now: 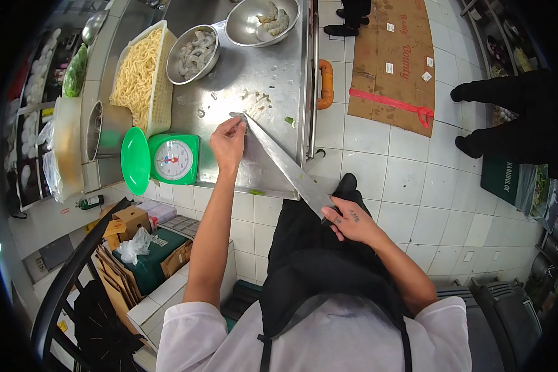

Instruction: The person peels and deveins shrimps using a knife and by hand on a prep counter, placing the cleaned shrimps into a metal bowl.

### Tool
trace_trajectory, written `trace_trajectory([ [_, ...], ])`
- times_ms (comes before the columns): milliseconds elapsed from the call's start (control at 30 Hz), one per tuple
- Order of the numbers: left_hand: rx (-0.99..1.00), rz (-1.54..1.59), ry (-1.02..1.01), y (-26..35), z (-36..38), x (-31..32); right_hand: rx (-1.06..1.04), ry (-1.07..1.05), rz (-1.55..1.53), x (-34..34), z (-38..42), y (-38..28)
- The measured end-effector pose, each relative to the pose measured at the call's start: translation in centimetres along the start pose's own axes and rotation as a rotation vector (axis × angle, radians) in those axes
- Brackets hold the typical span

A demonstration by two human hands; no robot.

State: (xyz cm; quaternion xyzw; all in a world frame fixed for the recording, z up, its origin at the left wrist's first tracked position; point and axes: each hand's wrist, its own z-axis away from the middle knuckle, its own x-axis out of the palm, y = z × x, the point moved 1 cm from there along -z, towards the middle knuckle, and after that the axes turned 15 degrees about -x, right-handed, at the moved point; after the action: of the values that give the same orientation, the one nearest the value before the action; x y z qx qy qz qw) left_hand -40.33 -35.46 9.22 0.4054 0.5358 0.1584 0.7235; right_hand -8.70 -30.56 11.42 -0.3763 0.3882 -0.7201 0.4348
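Observation:
My left hand pinches a small grey shrimp just above the steel table. In my right hand is the handle of a large knife, its long blade slanting up and left. The blade's tip meets the shrimp at my left fingertips. Wet scraps lie on the steel beyond. Raw shrimp fill much of one metal bowl at the back. A second metal bowl to its right contains a smaller heap of shrimp.
Left of the bowls stands a white basket of thick noodles. A green dial scale is at the table's front left, near a metal pot. Flattened cardboard covers floor tiles to the right. Two other people stand nearby.

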Motion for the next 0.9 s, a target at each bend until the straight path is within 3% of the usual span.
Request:
trace_trajectory([
  [900,-0.109,-0.014,0.102,1.0,1.1,0.8,-0.115,0.112,0.25,0.7,2.0,-1.8],
])
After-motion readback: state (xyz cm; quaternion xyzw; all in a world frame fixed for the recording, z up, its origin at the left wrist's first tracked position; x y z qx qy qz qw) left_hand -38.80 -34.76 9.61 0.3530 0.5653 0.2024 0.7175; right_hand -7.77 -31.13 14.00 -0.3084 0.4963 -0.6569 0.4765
